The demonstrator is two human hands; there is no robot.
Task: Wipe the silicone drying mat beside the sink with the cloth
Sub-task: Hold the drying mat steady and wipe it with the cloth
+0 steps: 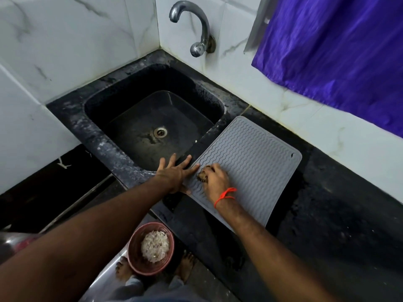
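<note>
Black stone counter [327, 214] runs along the white tiled wall, with the dark sink [152, 118] set into the corner under the tap [192, 25]. Just to the sink's right lies the grey silicone drying mat [250, 162], flat on the counter, its near left corner close to the sink rim.

Your right hand [216, 182] is curled around a small bunched cloth [202, 174], pressing it onto the mat's near left part. Your left hand [174, 173] is flat, fingers spread and straight, resting on the sink rim with its fingertips at the mat's left edge, seemingly steadying it.

You appear to be mid-wipe. The cloth sits at one corner, so I judge most of the ribbed surface, towards the wall and the far right, is still to be covered. Whether any part is already clean, I cannot tell.
</note>
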